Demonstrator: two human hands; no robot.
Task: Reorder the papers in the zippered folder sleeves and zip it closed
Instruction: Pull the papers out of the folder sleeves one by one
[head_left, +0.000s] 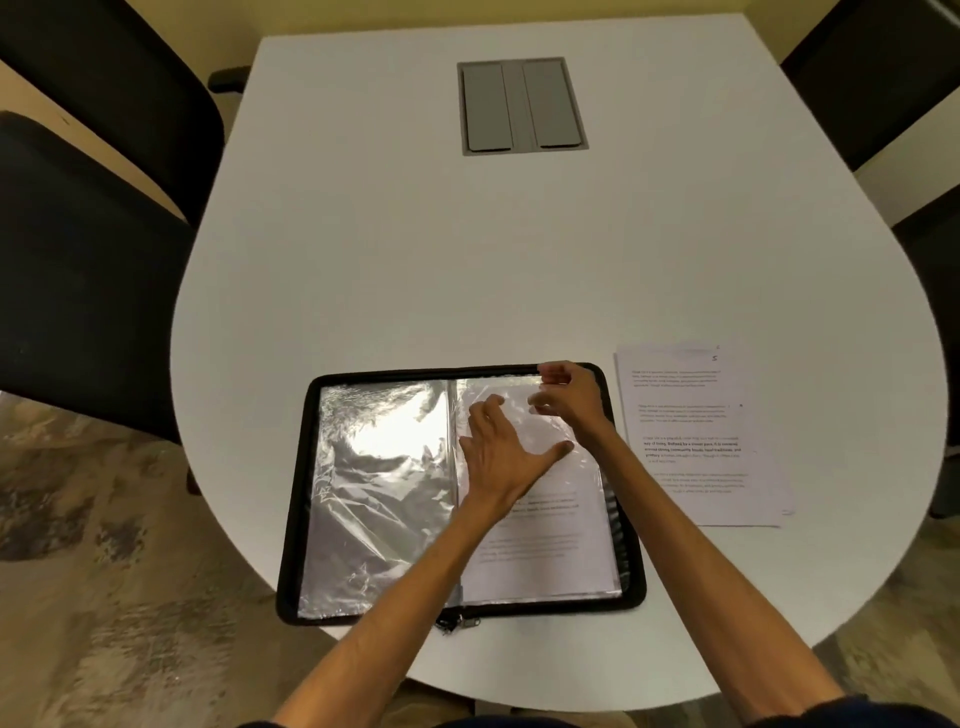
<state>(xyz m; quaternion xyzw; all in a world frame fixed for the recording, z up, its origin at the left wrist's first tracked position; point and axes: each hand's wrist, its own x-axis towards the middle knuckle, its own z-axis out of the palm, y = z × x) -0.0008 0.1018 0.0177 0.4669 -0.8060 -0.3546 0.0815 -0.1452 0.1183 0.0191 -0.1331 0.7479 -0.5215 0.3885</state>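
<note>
Plastic sleeve (545, 551), print blurred, under flat left hand (506, 457), top-edge pinch by right hand (569, 397)

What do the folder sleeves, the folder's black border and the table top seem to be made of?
Sleeves: thin clear plastic film, glossy; it wrinkles and mirrors the light. Black border: probably fabric, matte, no shine. Table top: perhaps laminate, smooth white, no grain.

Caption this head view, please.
Left hand presses the right clear plastic sleeve of the open black zippered folder; right hand pinches its top.
</note>
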